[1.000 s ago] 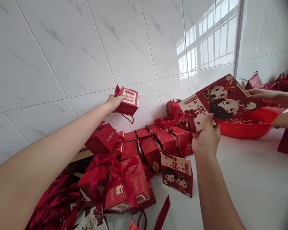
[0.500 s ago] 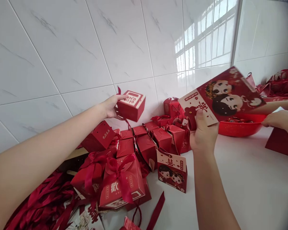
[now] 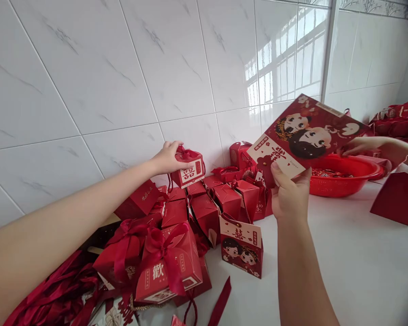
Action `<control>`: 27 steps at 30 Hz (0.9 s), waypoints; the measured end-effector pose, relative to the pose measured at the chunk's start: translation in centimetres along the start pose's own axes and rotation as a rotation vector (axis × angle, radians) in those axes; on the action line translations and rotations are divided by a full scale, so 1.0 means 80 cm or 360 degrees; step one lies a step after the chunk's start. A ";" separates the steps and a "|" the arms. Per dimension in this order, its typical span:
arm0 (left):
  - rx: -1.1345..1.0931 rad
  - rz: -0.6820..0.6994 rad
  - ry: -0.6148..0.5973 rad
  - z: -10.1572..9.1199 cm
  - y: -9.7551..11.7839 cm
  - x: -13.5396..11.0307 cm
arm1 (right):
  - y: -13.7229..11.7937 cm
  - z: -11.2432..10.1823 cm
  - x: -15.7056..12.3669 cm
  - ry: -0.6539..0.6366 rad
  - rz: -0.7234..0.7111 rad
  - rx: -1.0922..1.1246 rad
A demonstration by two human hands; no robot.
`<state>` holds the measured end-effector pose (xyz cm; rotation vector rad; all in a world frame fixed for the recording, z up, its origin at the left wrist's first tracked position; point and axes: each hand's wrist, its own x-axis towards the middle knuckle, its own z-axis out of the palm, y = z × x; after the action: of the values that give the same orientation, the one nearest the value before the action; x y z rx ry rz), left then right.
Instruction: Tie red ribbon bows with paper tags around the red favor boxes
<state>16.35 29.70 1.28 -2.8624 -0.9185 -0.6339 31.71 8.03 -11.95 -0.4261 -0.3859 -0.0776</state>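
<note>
My left hand [image 3: 170, 158] grips a small red and cream gift box [image 3: 189, 170] with a cord, tilted above the rows of red boxes by the wall. My right hand [image 3: 289, 190] pinches the lower edge of a flat, unfolded gift box [image 3: 308, 136] printed with two cartoon heads and a cream flap. Below and left of that hand, a folded gift box [image 3: 242, 246] with the same print stands upright on the white table [image 3: 313, 258]. Several plain red boxes [image 3: 204, 213] are packed together under my left hand.
A larger box with a ribbon bow [image 3: 172, 267] lies at front left, beside a heap of dark red ribbons [image 3: 54, 290]. At right, another person's hand [image 3: 363, 145] is over a red plastic basin [image 3: 340, 185]; an open red box [image 3: 396, 199] stands nearby. White tiles [image 3: 122, 68] form the wall.
My left hand has lowered and turned the small box, so its side print now faces me. The flat box shifted slightly left. The other person's hand moved to the basin, leaving the open red box standing.
</note>
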 end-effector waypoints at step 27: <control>-0.0070 0.0294 -0.0236 0.072 0.010 0.069 | -0.010 -0.015 0.012 0.0105 0.0133 0.0005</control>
<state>22.97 33.12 -1.66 -3.0199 -0.6515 -0.4348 32.90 6.80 -12.24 -0.4347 -0.3028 -0.0097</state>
